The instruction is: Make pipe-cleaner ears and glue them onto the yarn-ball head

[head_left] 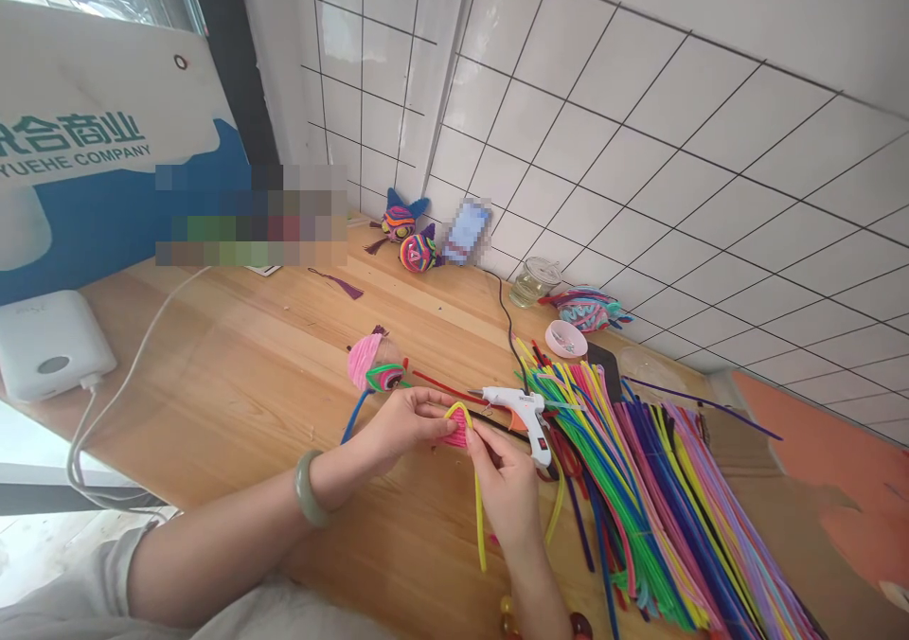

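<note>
At the far left of the wooden tabletop (284, 337), a white power bank (55, 345), with a white cable (152, 323) plugged in, is being noted. Further right, a purple tassel (346, 286) is lying flat, and a pink-wrapped ball (364, 361) is resting beside a green-edged eye-shaped piece (385, 378), just beyond the left hand (408, 424). By that hand, nearly closed, a pink ribbed piece (456, 431) is being pinched at its left side. The piece is being held directly between the hands, neither being nearer; its long axis is being masked by fingers. Over its far end a yellow strip (481, 517) is being bent into an arch, its loose tail hanging toward the body. By the right hand (507, 470), thumb and fingers drawn together, the strip's right leg is being pressed against the piece. Just beyond, clearance is being limited by a white glue gun (518, 401), nozzle pointing left. Farther right, space is being taken up by bundled coloured stems (617, 488).
</note>
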`<state>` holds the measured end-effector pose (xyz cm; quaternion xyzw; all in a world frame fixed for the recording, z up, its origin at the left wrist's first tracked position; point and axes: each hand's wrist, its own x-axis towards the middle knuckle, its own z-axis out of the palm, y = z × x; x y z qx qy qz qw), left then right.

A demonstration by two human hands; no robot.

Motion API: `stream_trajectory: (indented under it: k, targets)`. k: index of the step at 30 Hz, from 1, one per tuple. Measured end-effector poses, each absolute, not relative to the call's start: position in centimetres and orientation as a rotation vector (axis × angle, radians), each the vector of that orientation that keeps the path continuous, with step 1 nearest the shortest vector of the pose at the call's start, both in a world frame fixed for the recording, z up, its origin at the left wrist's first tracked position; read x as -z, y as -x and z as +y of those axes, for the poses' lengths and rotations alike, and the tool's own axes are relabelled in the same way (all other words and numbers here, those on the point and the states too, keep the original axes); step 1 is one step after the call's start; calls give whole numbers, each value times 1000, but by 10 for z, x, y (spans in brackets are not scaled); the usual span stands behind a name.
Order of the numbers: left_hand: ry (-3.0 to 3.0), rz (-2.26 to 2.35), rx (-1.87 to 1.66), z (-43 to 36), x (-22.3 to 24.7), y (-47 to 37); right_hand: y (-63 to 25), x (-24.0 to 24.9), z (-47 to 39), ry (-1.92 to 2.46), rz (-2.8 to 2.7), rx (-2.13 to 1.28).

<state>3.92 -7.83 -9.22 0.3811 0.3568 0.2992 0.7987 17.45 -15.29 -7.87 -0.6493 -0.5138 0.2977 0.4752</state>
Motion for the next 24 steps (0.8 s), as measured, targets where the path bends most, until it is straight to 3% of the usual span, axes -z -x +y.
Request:
stream_trajectory:
  k: [24]
  targets:
    - [-763, 784, -640, -79, 89, -37, -172, 87, -152, 1535, -1351, -563]
